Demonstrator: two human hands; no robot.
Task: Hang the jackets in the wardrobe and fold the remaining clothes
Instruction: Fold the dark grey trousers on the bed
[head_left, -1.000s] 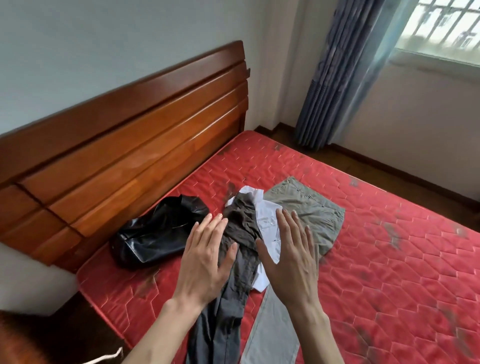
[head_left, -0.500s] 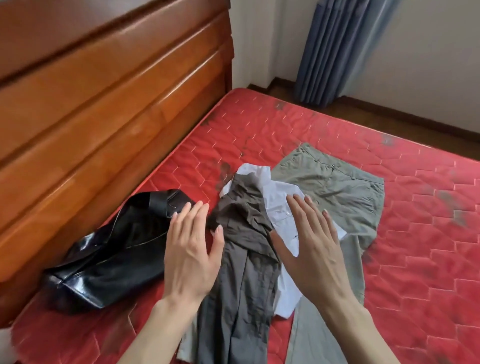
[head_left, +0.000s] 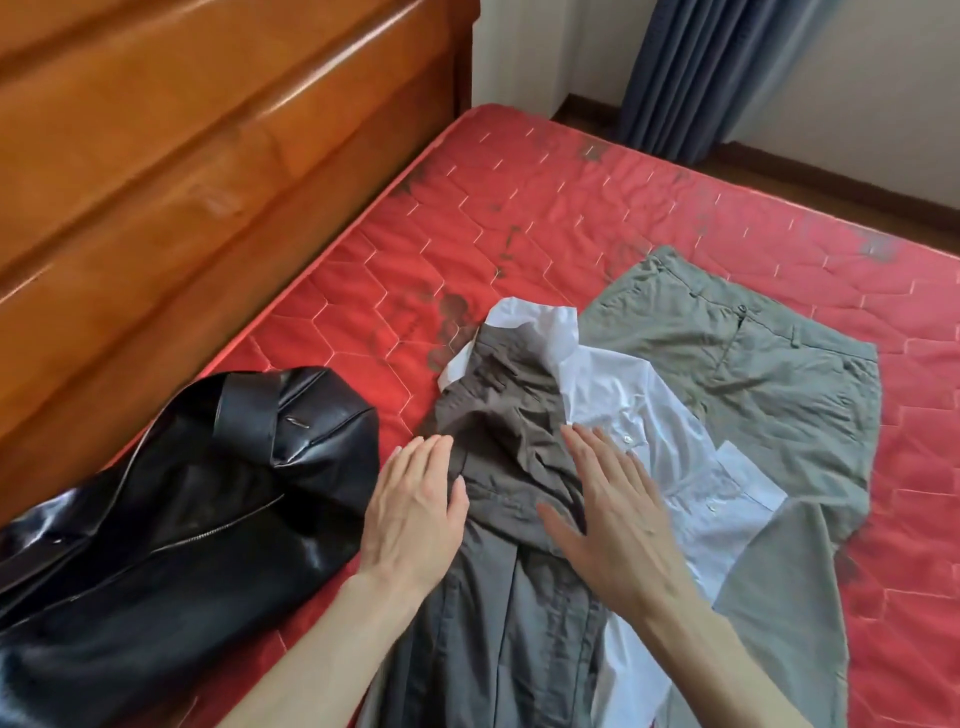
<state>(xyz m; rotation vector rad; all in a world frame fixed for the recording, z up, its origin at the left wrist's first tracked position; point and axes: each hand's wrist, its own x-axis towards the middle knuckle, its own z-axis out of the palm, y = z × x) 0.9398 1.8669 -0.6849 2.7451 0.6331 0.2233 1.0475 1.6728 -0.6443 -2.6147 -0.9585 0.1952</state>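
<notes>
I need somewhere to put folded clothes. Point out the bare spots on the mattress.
Bare mattress runs between the headboard and the clothes, and right of the green trousers. A narrow strip separates the black jacket from the grey garment. The clothes overlap.

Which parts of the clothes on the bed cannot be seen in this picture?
- Black jacket: lower part cut off by the left and bottom edges, head view.
- White shirt: left side hidden under the dark grey garment.
- Olive trousers: legs partly under the shirt, ends cut by the bottom edge.
</notes>
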